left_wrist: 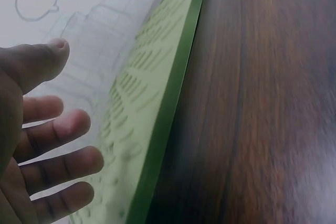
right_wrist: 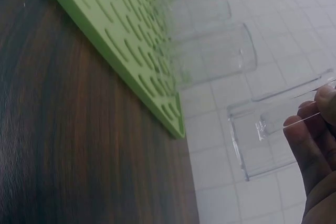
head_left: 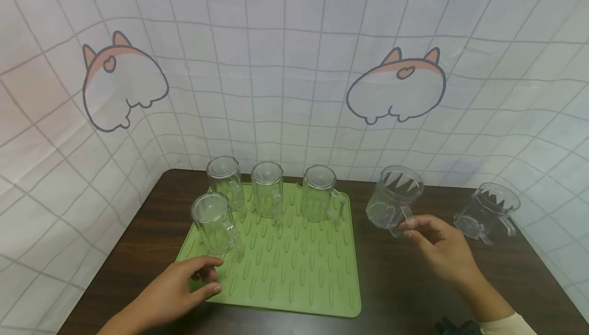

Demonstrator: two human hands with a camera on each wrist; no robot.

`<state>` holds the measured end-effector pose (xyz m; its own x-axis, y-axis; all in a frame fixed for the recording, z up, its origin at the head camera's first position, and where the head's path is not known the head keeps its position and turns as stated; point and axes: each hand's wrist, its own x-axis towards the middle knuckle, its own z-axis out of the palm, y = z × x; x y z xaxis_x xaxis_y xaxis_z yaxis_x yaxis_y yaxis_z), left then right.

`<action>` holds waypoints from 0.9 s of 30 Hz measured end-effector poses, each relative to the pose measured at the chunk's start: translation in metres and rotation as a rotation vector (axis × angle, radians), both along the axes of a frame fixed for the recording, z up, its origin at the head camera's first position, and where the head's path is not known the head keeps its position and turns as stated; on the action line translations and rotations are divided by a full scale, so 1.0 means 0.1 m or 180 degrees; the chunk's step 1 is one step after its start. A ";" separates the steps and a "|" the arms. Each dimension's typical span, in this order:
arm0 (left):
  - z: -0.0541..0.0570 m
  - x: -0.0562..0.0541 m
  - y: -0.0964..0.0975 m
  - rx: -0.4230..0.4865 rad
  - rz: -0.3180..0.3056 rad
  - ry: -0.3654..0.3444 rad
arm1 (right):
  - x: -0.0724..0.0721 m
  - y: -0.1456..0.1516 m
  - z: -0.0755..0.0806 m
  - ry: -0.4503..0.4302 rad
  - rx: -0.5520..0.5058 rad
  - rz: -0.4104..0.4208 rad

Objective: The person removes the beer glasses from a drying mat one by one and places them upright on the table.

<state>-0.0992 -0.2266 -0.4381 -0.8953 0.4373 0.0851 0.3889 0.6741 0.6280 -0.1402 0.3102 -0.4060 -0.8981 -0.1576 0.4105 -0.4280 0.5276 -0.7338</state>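
My right hand [head_left: 439, 245] pinches the handle of a clear glass mug [head_left: 384, 204] between thumb and fingers. Its rim faces up, and the right wrist view shows this mug [right_wrist: 268, 140] raised off the table. My left hand [head_left: 172, 289] hovers over the front left corner of a green ridged mat [head_left: 294, 273], holding nothing, its fingers slightly bent and spread. Just beyond it stands a glass mug [head_left: 213, 227]. Behind, a row of three more glass mugs [head_left: 225, 184] [head_left: 268, 192] [head_left: 318, 197] stands on the mat; all on the mat seem bottom up.
Another glass mug [head_left: 480, 215] stands rim up on the dark wooden table [head_left: 395, 284] at the far right. A white grid-patterned cloth [head_left: 294, 79] encloses the back and sides. Part of a dark object [head_left: 455, 326] shows at the bottom edge near the right wrist.
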 end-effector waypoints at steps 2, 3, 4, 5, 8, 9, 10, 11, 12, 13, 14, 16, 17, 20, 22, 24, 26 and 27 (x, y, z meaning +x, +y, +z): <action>-0.02 0.02 -0.06 -0.0025 0.0095 0.0057 | -0.01 0.04 -0.01 -0.0070 0.0061 -0.0081; -0.02 0.02 -0.08 -0.0044 0.0147 0.0076 | -0.01 0.06 0.00 -0.0115 0.0086 -0.0126; -0.03 0.02 -0.11 -0.0070 0.0203 0.0074 | -0.01 0.09 -0.01 -0.0127 0.0122 -0.0171; -0.03 0.03 -0.14 -0.0107 0.0266 0.0069 | -0.01 0.11 0.00 -0.0136 0.0142 -0.0212; -0.05 0.05 -0.20 -0.0223 0.0488 0.0113 | 0.00 0.18 -0.01 -0.0158 0.0190 -0.0292; -0.06 0.05 -0.22 -0.0250 0.0547 0.0165 | 0.00 0.21 -0.01 -0.0160 0.0199 -0.0311; -0.08 0.06 -0.24 -0.0275 0.0612 0.0200 | 0.00 0.24 -0.01 -0.0153 0.0228 -0.0332; -0.09 0.06 -0.25 -0.0290 0.0665 0.0244 | 0.00 0.28 -0.01 -0.0163 0.0245 -0.0346; -0.11 0.06 -0.27 -0.0298 0.0711 0.0298 | 0.00 0.31 -0.01 -0.0162 0.0291 -0.0368; -0.12 0.06 -0.28 -0.0309 0.0753 0.0342 | 0.00 0.34 -0.01 -0.0176 0.0335 -0.0396; -0.13 0.06 -0.30 -0.0309 0.0773 0.0383 | 0.00 0.37 -0.01 -0.0178 0.0378 -0.0426; -0.15 0.05 -0.32 -0.0341 0.0814 0.0420 | 0.00 0.43 0.00 -0.0170 0.0449 -0.0486; -0.16 0.05 -0.33 -0.0357 0.0823 0.0438 | 0.00 0.46 0.00 -0.0157 0.0468 -0.0523; -0.19 0.04 -0.36 -0.0411 0.0835 0.0465 | 0.00 0.54 -0.01 -0.0096 0.0526 -0.0613; -0.21 0.03 -0.37 -0.0443 0.0842 0.0468 | -0.01 0.59 -0.03 -0.0055 0.0546 -0.0649; -0.23 0.02 -0.38 -0.0477 0.0847 0.0487 | -0.02 0.64 -0.04 -0.0044 0.0596 -0.0681; -0.24 0.02 -0.39 -0.0532 0.0861 0.0471 | -0.02 0.69 -0.07 -0.0068 0.0627 -0.0694; -0.25 0.02 -0.40 -0.0560 0.0866 0.0461 | -0.02 0.72 -0.08 -0.0102 0.0626 -0.0689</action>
